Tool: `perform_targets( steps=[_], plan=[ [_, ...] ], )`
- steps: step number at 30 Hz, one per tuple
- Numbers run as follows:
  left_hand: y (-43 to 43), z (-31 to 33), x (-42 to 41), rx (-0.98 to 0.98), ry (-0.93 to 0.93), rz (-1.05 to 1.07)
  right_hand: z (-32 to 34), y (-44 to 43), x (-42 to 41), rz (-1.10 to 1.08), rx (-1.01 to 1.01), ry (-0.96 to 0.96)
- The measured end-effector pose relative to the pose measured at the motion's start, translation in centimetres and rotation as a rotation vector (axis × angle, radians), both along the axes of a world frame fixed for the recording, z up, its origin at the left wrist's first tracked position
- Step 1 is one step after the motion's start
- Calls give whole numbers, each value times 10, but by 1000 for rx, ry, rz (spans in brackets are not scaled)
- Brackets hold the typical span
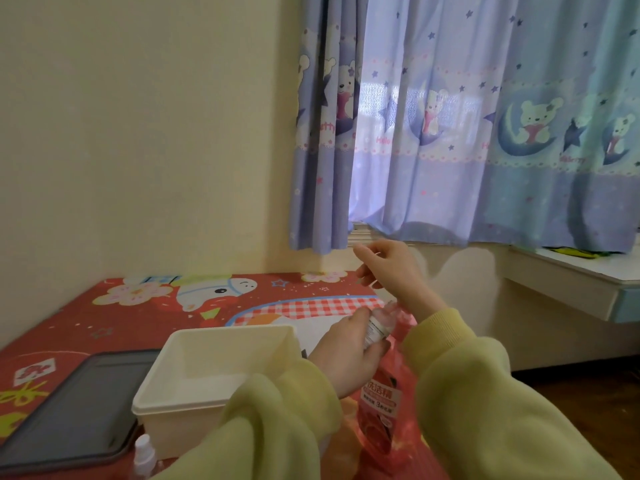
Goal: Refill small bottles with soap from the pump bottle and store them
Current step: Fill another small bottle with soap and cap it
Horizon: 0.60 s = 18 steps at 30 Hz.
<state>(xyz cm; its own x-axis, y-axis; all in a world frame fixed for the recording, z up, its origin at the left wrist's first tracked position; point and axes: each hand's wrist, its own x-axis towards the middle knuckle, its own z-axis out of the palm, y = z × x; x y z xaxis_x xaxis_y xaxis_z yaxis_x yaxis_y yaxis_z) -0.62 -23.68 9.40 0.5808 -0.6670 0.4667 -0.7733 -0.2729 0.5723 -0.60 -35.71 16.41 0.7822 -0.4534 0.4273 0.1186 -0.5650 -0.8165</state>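
Observation:
My left hand (346, 358) grips a small clear bottle (377, 329) with a white label, tilted, just above the red pump bottle (381, 410) that stands on the table between my forearms. The pump bottle's top is hidden behind my hand and the small bottle. My right hand (388, 268) is raised above and behind them, fingers curled, pinching a small pale piece that is too blurred to make out; it looks like the bottle's cap. A second small spray bottle (143, 455) with a white top stands at the near edge, left of my left sleeve.
A white plastic bin (173, 403) stands open left of my left hand, and a grey lid (76, 407) lies flat beside it. The table has a red cartoon-print cover (86, 313). Wall and curtains are behind; a white desk (571, 271) is to the right.

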Motion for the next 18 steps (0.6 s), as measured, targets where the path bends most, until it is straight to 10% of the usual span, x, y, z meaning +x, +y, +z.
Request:
perform_targets(
  steps=[18],
  plan=[
    [2,-2,3,21,13,12,-1,4,5,5,-58,46]
  ],
)
